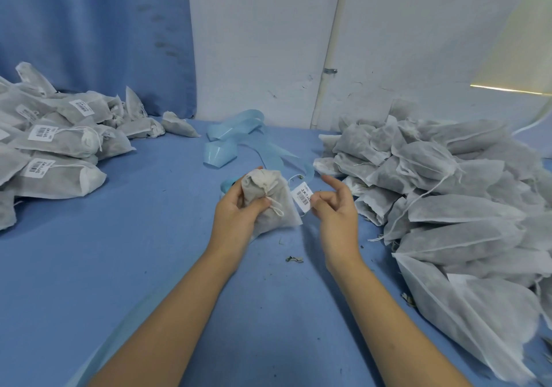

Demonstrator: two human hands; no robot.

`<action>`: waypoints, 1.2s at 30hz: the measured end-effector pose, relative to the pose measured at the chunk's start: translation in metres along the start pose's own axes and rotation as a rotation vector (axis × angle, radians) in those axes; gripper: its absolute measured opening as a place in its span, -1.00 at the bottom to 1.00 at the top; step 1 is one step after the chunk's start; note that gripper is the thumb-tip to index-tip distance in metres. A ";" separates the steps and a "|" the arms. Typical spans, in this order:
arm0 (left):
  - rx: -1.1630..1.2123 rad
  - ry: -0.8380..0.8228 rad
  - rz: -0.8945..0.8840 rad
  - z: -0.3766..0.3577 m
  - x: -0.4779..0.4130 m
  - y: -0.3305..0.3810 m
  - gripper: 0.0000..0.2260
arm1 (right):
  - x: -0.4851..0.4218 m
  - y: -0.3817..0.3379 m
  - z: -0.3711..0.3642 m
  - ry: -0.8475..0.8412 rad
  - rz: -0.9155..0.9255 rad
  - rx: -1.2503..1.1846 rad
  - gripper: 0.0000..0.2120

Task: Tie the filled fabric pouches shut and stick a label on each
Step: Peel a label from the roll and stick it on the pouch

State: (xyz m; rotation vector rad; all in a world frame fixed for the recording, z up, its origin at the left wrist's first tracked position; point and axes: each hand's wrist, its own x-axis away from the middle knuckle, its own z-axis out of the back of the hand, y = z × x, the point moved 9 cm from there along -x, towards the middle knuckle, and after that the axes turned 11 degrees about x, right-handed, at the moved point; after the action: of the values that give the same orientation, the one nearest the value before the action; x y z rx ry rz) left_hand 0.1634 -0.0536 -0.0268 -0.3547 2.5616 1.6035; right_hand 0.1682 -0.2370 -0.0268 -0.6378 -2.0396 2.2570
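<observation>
My left hand grips a filled white fabric pouch at the middle of the blue table, its neck gathered and a white drawstring knot hanging at the front. My right hand hovers just right of the pouch and pinches a white barcode label at its edge, between thumb and a finger. The index finger points up and away. The label sits beside the pouch, apart from its fabric.
A pile of tied, labelled pouches lies at the left. A larger heap of unlabelled pouches fills the right side. A curled light-blue label backing strip lies behind the hands. Small herb crumbs dot the blue table.
</observation>
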 end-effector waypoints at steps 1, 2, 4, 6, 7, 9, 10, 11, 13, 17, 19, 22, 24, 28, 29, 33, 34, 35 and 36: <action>-0.006 0.006 0.003 0.001 0.000 -0.001 -0.60 | 0.000 -0.003 0.000 0.000 0.023 -0.007 -0.60; -0.014 0.010 0.003 0.002 -0.001 -0.001 -0.60 | 0.001 -0.006 0.000 -0.003 0.052 -0.015 -0.55; -0.038 0.001 0.002 0.000 -0.001 -0.001 -0.61 | 0.002 -0.013 -0.003 -0.030 0.106 -0.038 -0.50; -0.045 -0.024 0.001 -0.003 -0.001 -0.002 -0.59 | 0.005 -0.019 -0.011 -0.102 0.166 -0.035 -0.49; -0.040 -0.031 0.001 -0.003 -0.001 -0.002 -0.59 | 0.007 -0.023 -0.015 -0.141 0.211 0.003 -0.49; -0.028 -0.033 0.003 -0.004 -0.001 -0.003 -0.60 | 0.014 -0.028 -0.025 -0.208 0.301 0.149 -0.48; -0.016 -0.034 0.007 -0.004 -0.001 -0.004 -0.61 | 0.017 -0.029 -0.029 -0.231 0.336 0.219 -0.47; 0.001 -0.035 0.013 -0.004 -0.002 -0.005 -0.63 | 0.019 -0.029 -0.031 -0.247 0.360 0.266 -0.46; 0.025 -0.035 0.022 -0.004 -0.002 -0.005 -0.65 | 0.021 -0.030 -0.034 -0.267 0.386 0.319 -0.43; 0.056 -0.047 0.042 -0.005 -0.002 -0.007 -0.68 | 0.025 -0.031 -0.037 -0.285 0.449 0.438 -0.44; 0.067 -0.054 0.046 -0.005 -0.001 -0.007 -0.68 | 0.027 -0.031 -0.040 -0.276 0.485 0.523 -0.43; 0.064 -0.066 0.052 -0.005 -0.002 -0.009 -0.69 | 0.031 -0.035 -0.042 -0.244 0.541 0.665 -0.43; 0.069 -0.065 0.054 -0.005 -0.002 -0.010 -0.71 | 0.035 -0.039 -0.044 -0.237 0.596 0.737 -0.41; 0.090 -0.036 0.064 -0.005 -0.003 -0.012 -0.80 | 0.039 -0.042 -0.047 -0.232 0.641 0.825 -0.32; 0.092 -0.031 0.060 -0.004 -0.003 -0.011 -0.82 | 0.038 -0.041 -0.048 -0.240 0.613 0.827 -0.30; 0.046 -0.028 0.036 -0.004 -0.002 -0.008 -0.85 | 0.030 -0.032 -0.045 -0.251 0.471 0.776 -0.17; 0.040 -0.029 0.039 -0.005 -0.001 -0.008 -0.86 | 0.028 -0.030 -0.043 -0.234 0.445 0.780 -0.13; 0.035 -0.027 0.046 -0.005 -0.001 -0.008 -0.87 | 0.025 -0.026 -0.042 -0.222 0.408 0.791 -0.08; 0.030 -0.025 0.054 -0.004 0.000 -0.008 -0.88 | 0.023 -0.021 -0.040 -0.216 0.352 0.796 -0.03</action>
State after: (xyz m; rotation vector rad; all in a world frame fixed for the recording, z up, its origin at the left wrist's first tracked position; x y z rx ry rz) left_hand 0.1659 -0.0607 -0.0317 -0.2628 2.5952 1.5741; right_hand 0.1547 -0.1899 -0.0147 -0.7181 -0.9346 3.1230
